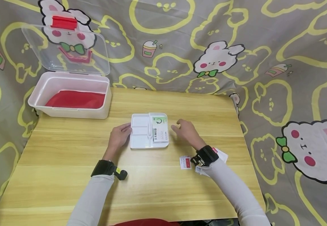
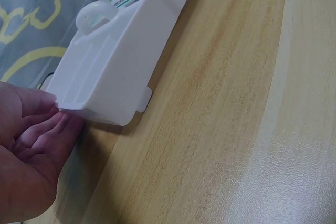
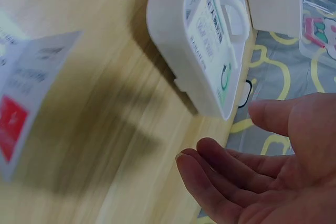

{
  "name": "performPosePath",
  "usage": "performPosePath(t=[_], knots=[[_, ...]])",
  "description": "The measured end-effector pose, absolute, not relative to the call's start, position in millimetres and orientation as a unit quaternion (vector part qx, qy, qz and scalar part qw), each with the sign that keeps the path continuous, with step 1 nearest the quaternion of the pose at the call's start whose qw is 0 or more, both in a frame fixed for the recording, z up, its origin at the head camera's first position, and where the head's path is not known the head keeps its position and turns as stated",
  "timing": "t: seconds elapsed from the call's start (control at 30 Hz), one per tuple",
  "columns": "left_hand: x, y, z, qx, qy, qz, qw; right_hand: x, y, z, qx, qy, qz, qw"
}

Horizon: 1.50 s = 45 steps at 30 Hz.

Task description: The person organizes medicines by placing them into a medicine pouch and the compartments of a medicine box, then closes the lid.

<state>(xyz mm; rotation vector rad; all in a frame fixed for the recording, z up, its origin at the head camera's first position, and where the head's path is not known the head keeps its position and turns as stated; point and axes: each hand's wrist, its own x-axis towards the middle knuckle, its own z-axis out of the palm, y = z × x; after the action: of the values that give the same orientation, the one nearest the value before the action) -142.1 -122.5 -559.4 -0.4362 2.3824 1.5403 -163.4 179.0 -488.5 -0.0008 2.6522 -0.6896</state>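
Observation:
A white divided tray with a raised centre handle sits mid-table. In its right compartment lies a white and green medicine box; the left compartments show bare white floors. My left hand pinches the tray's left edge, thumb at the rim and fingers below it in the left wrist view. To the right of the tray, my right hand is held apart from it, fingers loosely bent with nothing between them. The right wrist view shows a gap between those fingers and the tray.
A translucent white bin with its lid raised stands at the back left, something red inside. Near my right wrist lie a small white and red box and other white packages, partly hidden by the arm. Patterned cloth surrounds the table.

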Motion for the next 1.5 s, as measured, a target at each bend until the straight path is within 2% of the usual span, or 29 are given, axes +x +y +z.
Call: performPosePath(t=[0.17, 0.7, 0.87, 1.5], knots=[[-141, -123, -559, -0.154, 0.819, 0.536, 0.138, -159, 187, -491, -0.004, 0.947, -0.238, 0.216], [-142, -125, -560, -0.147, 0.826, 0.526, 0.139, -125, 211, -478, -0.094, 0.911, -0.183, 0.356], [-143, -125, -562, -0.149, 0.825, 0.527, 0.138, -118, 216, -481, -0.086, 0.906, -0.154, 0.384], [-144, -124, -560, -0.149, 0.823, 0.529, 0.142, -125, 221, -491, -0.065, 0.931, -0.140, 0.330]])
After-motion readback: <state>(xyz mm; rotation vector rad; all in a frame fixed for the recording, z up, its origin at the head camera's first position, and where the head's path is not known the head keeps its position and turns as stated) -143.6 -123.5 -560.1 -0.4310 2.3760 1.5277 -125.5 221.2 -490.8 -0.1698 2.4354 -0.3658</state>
